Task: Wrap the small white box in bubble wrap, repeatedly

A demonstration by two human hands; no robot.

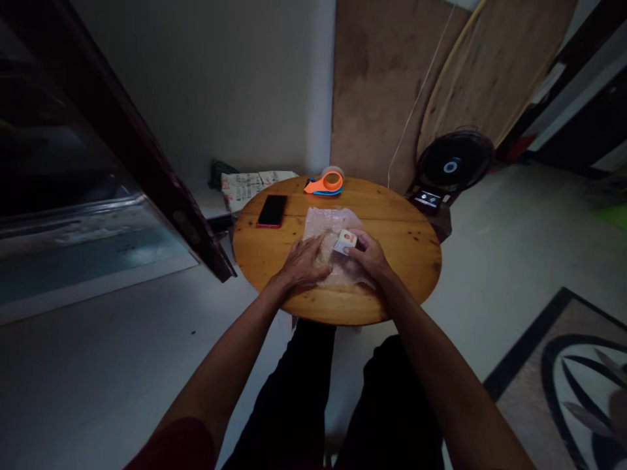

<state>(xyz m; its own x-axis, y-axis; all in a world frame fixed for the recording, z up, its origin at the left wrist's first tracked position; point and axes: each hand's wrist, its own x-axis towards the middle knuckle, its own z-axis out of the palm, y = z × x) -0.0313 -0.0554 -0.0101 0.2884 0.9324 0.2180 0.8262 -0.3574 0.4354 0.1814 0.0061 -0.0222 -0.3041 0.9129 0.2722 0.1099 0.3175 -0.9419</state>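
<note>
Carefully, I am pressing my left hand (pixel 304 261) flat and spread on the clear crinkled bubble-wrap sheet (pixel 327 225), while my right hand (pixel 369 256) is pinching the small white box with a red dot (pixel 345 241) over it. The slick wrap may be sliding on the round wooden table (pixel 401 261), letting the box tip off.

Dim room, light falls softly on round wooden table (pixel 392 215); corners dark, edges strongly bent by wide lens.

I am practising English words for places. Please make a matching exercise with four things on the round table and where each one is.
Things:
1. phone
2. tape dispenser
3. small box
4. bubble wrap

Places:
a. at the far edge of the table
b. held by the right hand
c. under the left hand
d. left side, lying flat

Pairs: 1-d, 2-a, 3-b, 4-c
</note>
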